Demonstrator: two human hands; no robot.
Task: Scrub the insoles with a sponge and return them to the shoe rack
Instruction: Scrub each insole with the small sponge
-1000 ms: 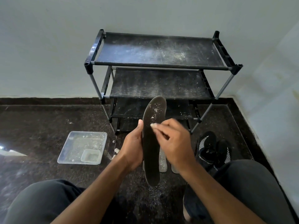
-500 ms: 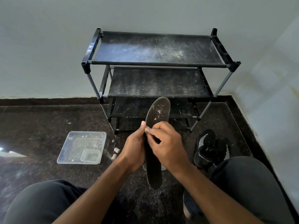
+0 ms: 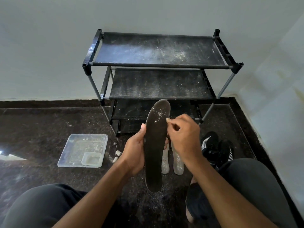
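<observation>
So, starting at the left on the dark floor (image 3: 41,129): a clear tray (image 3: 79,148) sits flat there, dusted with pale crumbs, and a smaller tub (image 3: 91,159) stands in its near right corner. Just right of the tray a little white bit (image 3: 117,153) lies on the floor; can't tell what it is.

Your left hand (image 3: 134,155) comes next. It grips the dark insole (image 3: 155,145) around the middle, thumb on the left edge and fingertips peeking out on the right edge. The insole is up in the air, standing roughly upright with its toe end up top, in front of the rack's lower shelves. White specks sit on the toe end.

Your right hand (image 3: 184,137) is at the insole's right edge, fingers curled and pinching a small pale scrap (image 3: 168,119) near the upper part. It's blurry, so whether that's a sponge is anyone's guess.

Behind all that, the black rack (image 3: 158,65) stands against the wall, shelves speckled with white dust. Below your right hand two pale insoles (image 3: 171,163) lie side by side on the floor. Further right a pair of black shoes (image 3: 215,148) with white stripes rests next to your knee.
</observation>
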